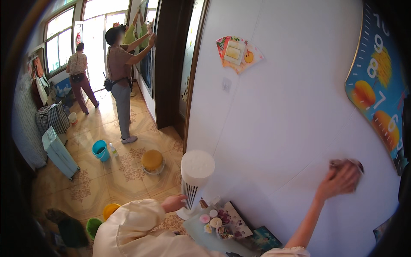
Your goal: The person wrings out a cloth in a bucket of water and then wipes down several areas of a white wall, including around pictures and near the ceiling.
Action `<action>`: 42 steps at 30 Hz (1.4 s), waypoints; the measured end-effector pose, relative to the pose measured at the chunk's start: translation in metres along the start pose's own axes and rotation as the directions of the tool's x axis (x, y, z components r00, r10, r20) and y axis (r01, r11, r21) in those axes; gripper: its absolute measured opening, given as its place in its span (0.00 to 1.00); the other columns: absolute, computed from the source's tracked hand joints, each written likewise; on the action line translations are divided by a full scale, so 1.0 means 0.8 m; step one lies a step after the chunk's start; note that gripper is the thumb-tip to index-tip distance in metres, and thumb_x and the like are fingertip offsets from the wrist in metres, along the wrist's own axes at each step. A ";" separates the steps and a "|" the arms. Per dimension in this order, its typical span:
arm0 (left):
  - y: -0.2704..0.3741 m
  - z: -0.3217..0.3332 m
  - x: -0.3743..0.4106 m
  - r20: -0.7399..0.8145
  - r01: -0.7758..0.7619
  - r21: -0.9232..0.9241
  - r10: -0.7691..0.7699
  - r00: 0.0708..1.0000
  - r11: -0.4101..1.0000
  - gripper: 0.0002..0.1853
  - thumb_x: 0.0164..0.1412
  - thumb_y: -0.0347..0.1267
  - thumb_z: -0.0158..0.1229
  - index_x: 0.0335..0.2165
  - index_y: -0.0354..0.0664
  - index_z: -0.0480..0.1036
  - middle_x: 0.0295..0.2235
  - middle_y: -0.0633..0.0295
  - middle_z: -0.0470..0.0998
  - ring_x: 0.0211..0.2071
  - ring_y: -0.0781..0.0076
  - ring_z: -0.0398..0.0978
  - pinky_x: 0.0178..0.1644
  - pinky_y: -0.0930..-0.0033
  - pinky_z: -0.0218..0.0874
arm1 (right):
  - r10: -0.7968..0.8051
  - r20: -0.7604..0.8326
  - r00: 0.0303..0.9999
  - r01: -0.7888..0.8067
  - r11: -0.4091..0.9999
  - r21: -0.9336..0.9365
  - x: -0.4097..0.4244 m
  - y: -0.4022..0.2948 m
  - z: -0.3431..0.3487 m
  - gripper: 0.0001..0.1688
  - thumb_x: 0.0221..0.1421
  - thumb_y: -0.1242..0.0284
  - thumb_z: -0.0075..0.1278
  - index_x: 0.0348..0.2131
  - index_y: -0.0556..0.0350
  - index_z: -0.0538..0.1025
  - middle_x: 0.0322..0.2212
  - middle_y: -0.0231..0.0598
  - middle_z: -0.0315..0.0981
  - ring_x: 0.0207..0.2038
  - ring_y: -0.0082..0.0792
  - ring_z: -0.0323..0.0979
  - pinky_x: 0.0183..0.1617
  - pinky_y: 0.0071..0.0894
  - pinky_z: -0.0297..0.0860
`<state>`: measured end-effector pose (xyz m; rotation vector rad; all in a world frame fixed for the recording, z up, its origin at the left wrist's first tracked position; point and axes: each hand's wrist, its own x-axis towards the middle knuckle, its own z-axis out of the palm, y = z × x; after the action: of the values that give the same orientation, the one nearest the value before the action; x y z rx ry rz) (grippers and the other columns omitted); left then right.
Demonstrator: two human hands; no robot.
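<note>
My right hand (343,180) presses a dark brown cloth (359,165) flat against the white wall (276,135); both are slightly blurred. Just beyond it hangs a large wavy-edged blue wall clock (379,74) with fruit pictures, cut off by the picture's rim. Down to the left, my left hand (173,203) is at the side of a white tower fan (197,167), its fingertips at the slatted grille. Whether the fingers grip the fan cannot be made out.
Below the wall, a small table (196,225) bears jars (215,222) and a picture panel (236,218). A yellow-topped stool (152,160), turquoise bucket (101,151), spray bottle (113,149) and pale suitcase (59,151) stand on the tiles. Several people, one at a wall frame (148,70), are farther off.
</note>
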<state>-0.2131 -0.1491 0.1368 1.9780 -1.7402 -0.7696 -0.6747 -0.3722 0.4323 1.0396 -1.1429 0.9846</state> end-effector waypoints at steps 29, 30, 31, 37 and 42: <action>-0.182 0.065 -0.018 0.243 -0.084 -0.170 0.124 0.962 0.982 0.17 0.53 0.29 0.52 0.43 0.35 0.68 0.40 0.55 0.71 0.41 0.60 0.69 0.43 0.62 0.63 | 0.486 -0.161 0.859 -0.478 0.874 0.089 0.062 0.261 -0.027 0.27 0.53 0.60 0.40 0.51 0.50 0.65 0.54 0.41 0.55 0.59 0.48 0.47 0.60 0.52 0.41; -0.175 0.059 -0.028 0.267 -0.041 -0.062 0.056 0.962 0.997 0.16 0.53 0.30 0.52 0.42 0.36 0.68 0.40 0.54 0.72 0.40 0.60 0.69 0.42 0.62 0.64 | 0.540 -0.197 0.818 -0.546 0.837 0.028 0.052 0.274 -0.021 0.28 0.55 0.59 0.38 0.52 0.50 0.63 0.55 0.41 0.54 0.59 0.48 0.47 0.59 0.53 0.43; -0.163 0.056 -0.028 0.287 -0.027 0.021 0.020 0.958 0.999 0.16 0.52 0.30 0.52 0.42 0.37 0.69 0.39 0.54 0.72 0.39 0.59 0.70 0.41 0.63 0.64 | 0.586 -0.239 0.774 -0.610 0.792 -0.031 0.041 0.286 -0.011 0.29 0.56 0.57 0.37 0.53 0.50 0.62 0.56 0.41 0.52 0.59 0.49 0.46 0.57 0.53 0.44; -0.035 0.040 0.017 0.193 -0.322 0.045 0.308 0.932 0.946 0.16 0.49 0.30 0.55 0.39 0.42 0.71 0.34 0.51 0.73 0.33 0.55 0.73 0.34 0.63 0.64 | 0.159 -0.009 0.987 -0.157 0.980 0.121 0.062 0.064 0.002 0.31 0.41 0.66 0.51 0.48 0.43 0.65 0.54 0.36 0.52 0.58 0.48 0.46 0.55 0.60 0.41; 0.093 -0.005 0.035 0.169 -0.398 -0.140 0.418 0.893 0.907 0.15 0.50 0.30 0.54 0.39 0.42 0.70 0.33 0.55 0.73 0.30 0.61 0.73 0.34 0.65 0.65 | -0.236 0.153 0.959 0.186 0.940 0.285 0.046 0.081 0.002 0.28 0.45 0.69 0.49 0.49 0.44 0.66 0.52 0.34 0.56 0.57 0.41 0.50 0.57 0.57 0.44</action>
<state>-0.2656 -0.1881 0.1816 1.4315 -2.0900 -0.9013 -0.7325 -0.3561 0.4769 1.4682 -1.0375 0.8985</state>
